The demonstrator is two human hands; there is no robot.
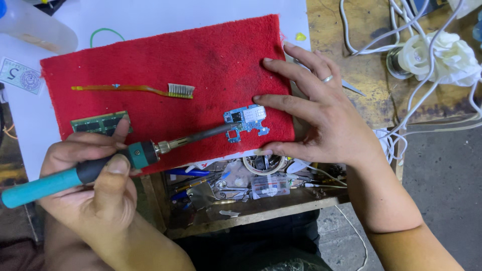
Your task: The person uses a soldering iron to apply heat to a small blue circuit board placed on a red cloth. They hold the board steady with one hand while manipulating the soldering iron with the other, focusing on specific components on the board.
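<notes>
Your left hand (95,175) is closed around the teal handle of a soldering iron (95,165), thumb pressed on top near the black collar. The iron's dark shaft runs up and to the right, and its tip meets the left edge of a small blue circuit board (246,122). Your right hand (321,120) lies open and flat, fingers spread; its index fingertip rests just beside the board's upper right edge, and the thumb lies along the near edge of the red cloth (201,60). A ring sits on one finger.

The board lies on the cloth's lower right part. Further left on the cloth lie an orange-handled toothbrush (145,90) and, near your left fingers, a green memory module (98,123). The cloth covers a white-topped worktop (150,15). Below its edge, an open drawer (241,188) holds tape, tools and small parts. White cables (401,40) trail at the upper right.
</notes>
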